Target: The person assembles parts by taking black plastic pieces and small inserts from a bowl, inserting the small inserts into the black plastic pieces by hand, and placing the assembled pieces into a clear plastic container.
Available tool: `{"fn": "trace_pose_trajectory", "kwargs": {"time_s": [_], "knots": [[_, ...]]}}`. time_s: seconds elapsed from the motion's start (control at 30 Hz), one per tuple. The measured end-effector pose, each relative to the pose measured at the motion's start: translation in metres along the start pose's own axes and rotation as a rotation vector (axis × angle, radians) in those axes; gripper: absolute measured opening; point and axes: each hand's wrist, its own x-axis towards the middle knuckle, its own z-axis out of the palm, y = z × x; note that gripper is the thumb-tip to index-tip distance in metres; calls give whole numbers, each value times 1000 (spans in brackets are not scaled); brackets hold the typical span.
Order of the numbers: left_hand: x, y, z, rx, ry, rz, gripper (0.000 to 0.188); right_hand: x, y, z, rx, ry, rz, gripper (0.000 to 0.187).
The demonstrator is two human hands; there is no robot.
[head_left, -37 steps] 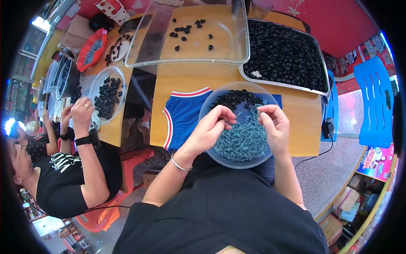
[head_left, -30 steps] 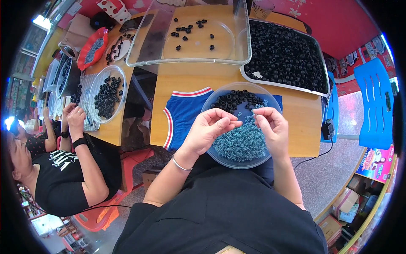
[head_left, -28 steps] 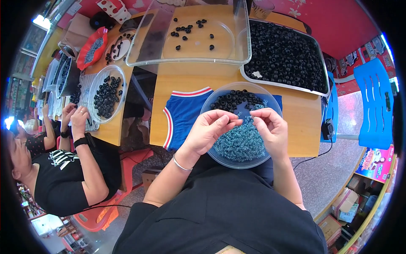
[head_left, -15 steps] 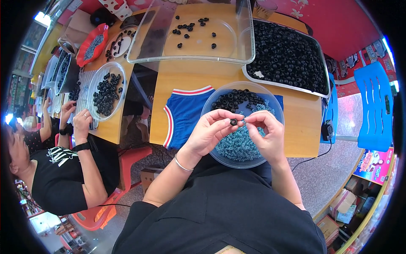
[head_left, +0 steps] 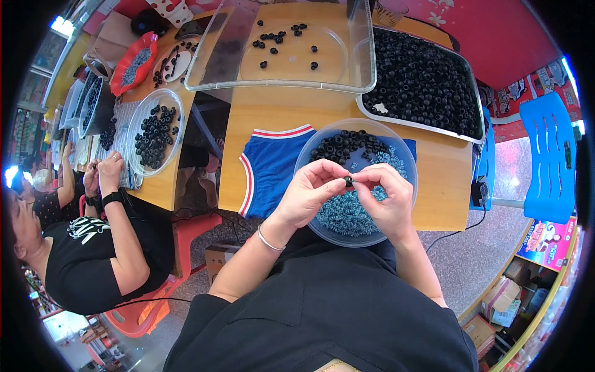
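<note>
Above a round clear tub, my left hand pinches a small black ring-shaped part between thumb and fingertips. My right hand is closed against the same part, its fingertips touching it from the right. Any small piece between those right fingertips is hidden. Inside the tub, black ring-shaped parts lie at the far side, and a heap of small teal pieces fills the near side and right. A blue cloth with red-and-white trim lies left of the tub and partly under it.
A white-rimmed tray heaped with black parts stands at the far right. A clear bin with several black parts sits ahead. At left, a co-worker handles small parts beside another round tub. A blue chair stands right.
My right fingertips have moved left onto the black part, and the gap between my hands has closed. The co-worker's hands have shifted slightly toward their body.
</note>
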Motion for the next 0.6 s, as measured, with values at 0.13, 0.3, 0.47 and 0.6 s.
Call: {"fn": "trace_pose_trajectory", "kwargs": {"time_s": [0.13, 0.3, 0.47, 0.6], "knots": [[1, 0, 0, 29, 3, -21, 14, -1, 0, -1, 7, -26, -41, 15], [1, 3, 3, -83, 1, -59, 16, 5, 12, -11, -61, 48, -32, 16], [1, 3, -2, -49, 36, -50, 16, 17, 34, -22, -285, 3, 113, 10], [3, 0, -4, -19, 54, -31, 17, 20, 48, -14, -553, -110, -8, 11]]}}
